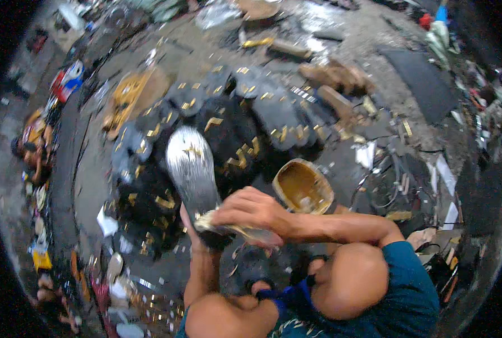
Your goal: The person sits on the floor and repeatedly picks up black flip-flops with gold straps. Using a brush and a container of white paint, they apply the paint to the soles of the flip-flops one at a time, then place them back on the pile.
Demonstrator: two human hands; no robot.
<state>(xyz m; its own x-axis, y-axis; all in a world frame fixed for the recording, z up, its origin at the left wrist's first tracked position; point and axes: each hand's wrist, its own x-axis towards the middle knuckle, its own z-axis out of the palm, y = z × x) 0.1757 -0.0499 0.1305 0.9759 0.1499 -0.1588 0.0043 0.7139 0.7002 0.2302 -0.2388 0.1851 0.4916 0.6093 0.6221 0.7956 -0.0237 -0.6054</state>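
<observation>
Wet and shiny at its broad end, a dark shoe sole [192, 163] points away from me. My left hand [188, 222] grips its near end from below, most of the fingers hidden behind it. My right hand [254, 211] is closed around a brush [234, 228], whose pale bristle end touches the near part of the sole. Right of that hand stands a tub [279, 188] with a crusted rim and yellowish-brown stuff inside. Beyond my hands lie several dark soles [273, 115] in overlapping rows, many with small gold-coloured marks.
A yellow-brown block [130, 93] lies behind the soles at the left, and brown pieces [338, 76] lie behind them at the right. A flat dark sheet [417, 84] is farther right. Scraps and cuttings litter the ground on both sides, with white pieces [366, 153] near the tub.
</observation>
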